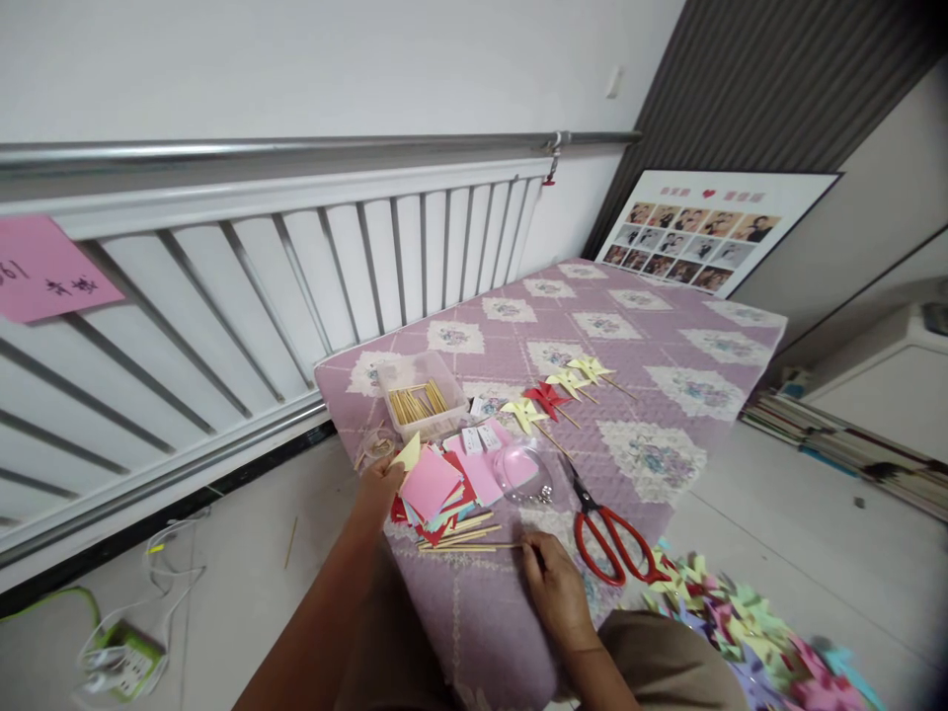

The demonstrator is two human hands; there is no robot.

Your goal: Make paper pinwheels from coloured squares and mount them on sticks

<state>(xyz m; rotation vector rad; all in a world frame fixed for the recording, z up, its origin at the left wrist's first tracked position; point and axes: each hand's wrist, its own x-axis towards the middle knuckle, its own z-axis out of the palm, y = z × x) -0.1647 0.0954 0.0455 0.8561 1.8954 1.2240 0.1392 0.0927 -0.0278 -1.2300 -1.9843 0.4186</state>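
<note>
My left hand (pixel 379 482) is closed on a pale yellow piece of paper (pixel 409 452), at the left side of a stack of coloured paper squares (pixel 432 484) with a pink one on top. Below the stack lie several thin wooden sticks (pixel 463 534). My right hand (pixel 557 588) pinches the right end of one stick (pixel 508 546); its fingertips are partly hidden. To its right are red-handled scissors (pixel 608 533). A round clear dish (pixel 522 472) with small metal bits stands between my hands, farther back. Finished pinwheels, three yellow and one red pinwheel (pixel 546 399), lie in a row beyond.
A clear plastic box (pixel 422 395) of sticks stands at the table's back left beside a small round container (pixel 380 442). A radiator (pixel 415 252) runs along the left. Many coloured pinwheels (pixel 748 622) lie piled on the floor at right. A power strip (pixel 129 664) lies at lower left.
</note>
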